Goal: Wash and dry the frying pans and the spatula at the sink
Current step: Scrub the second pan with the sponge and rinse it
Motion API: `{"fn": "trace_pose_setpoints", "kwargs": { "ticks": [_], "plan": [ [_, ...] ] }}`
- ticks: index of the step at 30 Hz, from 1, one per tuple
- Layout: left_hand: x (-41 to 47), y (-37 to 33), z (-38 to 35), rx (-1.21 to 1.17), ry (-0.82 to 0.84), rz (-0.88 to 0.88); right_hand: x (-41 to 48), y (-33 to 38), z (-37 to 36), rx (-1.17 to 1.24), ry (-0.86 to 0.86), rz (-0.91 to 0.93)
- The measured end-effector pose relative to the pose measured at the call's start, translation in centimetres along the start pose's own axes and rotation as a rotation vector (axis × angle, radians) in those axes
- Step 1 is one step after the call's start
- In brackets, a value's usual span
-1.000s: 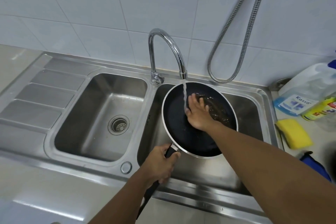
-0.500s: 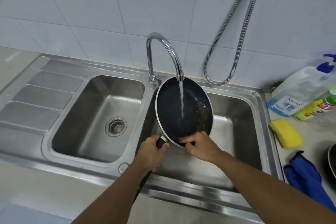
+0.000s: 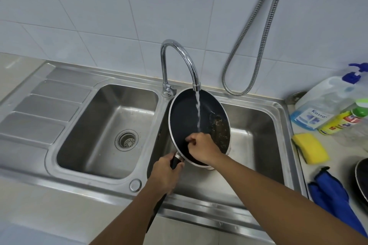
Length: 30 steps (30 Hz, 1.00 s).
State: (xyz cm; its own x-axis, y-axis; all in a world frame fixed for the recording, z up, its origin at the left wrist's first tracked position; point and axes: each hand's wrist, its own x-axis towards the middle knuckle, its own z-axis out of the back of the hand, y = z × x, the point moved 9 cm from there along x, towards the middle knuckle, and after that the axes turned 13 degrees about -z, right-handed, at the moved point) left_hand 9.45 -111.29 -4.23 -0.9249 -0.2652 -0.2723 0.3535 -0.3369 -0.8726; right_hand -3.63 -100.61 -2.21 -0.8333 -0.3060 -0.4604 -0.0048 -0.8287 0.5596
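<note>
1. Frying pan [image 3: 185,117], tilted, my left hand [image 3: 163,173] on its handle and my right hand [image 3: 201,148] inside it, fills the right basin's [image 3: 256,129] 9 o'clock half.
2. Tap [image 3: 179,53] spout arches directly over the pan's 12 o'clock rim.
3. Right basin's 3 o'clock half: free room.
4. Left basin [image 3: 95,125], 9 o'clock of the pan: open passage.
5. Counter [image 3: 348,153] at 3 o'clock: bottles [image 3: 322,105], sponge [image 3: 309,148], blue cloth [image 3: 330,191] and second pan [image 3: 362,181] crowd it.

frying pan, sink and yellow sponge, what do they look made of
Frying pan: matte black inside, likely non-stick coating; shiny rim suggests metal. Sink: brushed stainless steel, by its grey sheen and soft reflections. Yellow sponge: probably foam, dull and soft-edged.
</note>
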Motion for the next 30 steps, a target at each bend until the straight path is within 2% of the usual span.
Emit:
{"fn": "trace_pose_setpoints", "kwargs": {
  "ticks": [5, 7, 9, 11, 14, 18, 21, 24, 26, 30],
  "plan": [
    [-0.6, 0.4, -0.1, 0.014, 0.028, 0.032, -0.3, 6.4, 3.1, 0.270, -0.188, 0.073],
    [-1.0, 0.7, 0.0, -0.023, 0.035, 0.060, 1.3, 9.1, 4.0, 0.397, -0.201, 0.032],
    [-1.3, 0.8, 0.3, 0.001, 0.044, 0.060, 4.3, 11.0, 3.6, 0.583, -0.123, -0.117],
    [-1.6, 1.2, 0.6, 0.017, 0.056, 0.061, 6.5, 12.1, 1.9, 0.851, 0.050, -0.307],
    [-2.0, 1.8, 1.0, 0.000, 0.062, 0.067, 7.9, 13.9, 0.7, 1.076, 0.243, -0.441],
    [-1.9, 2.7, 1.2, -0.047, 0.074, 0.087, 10.1, 14.5, 1.4, 1.213, 0.203, -0.482],
    [-1.6, 3.3, 1.2, -0.088, 0.080, 0.116, 11.2, 14.5, 1.9, 1.304, 0.136, -0.441],
    [-1.5, 3.4, 1.2, -0.107, 0.097, 0.120, 11.7, 14.7, 1.7, 1.277, 0.099, -0.360],
    [-1.5, 3.4, 1.3, -0.106, 0.106, 0.120, 11.0, 14.7, 1.0, 1.098, 0.090, -0.287],
    [-1.1, 3.1, 1.6, -0.056, 0.101, 0.108, 7.6, 13.5, 1.2, 0.669, 0.009, -0.015]
  ]
}}
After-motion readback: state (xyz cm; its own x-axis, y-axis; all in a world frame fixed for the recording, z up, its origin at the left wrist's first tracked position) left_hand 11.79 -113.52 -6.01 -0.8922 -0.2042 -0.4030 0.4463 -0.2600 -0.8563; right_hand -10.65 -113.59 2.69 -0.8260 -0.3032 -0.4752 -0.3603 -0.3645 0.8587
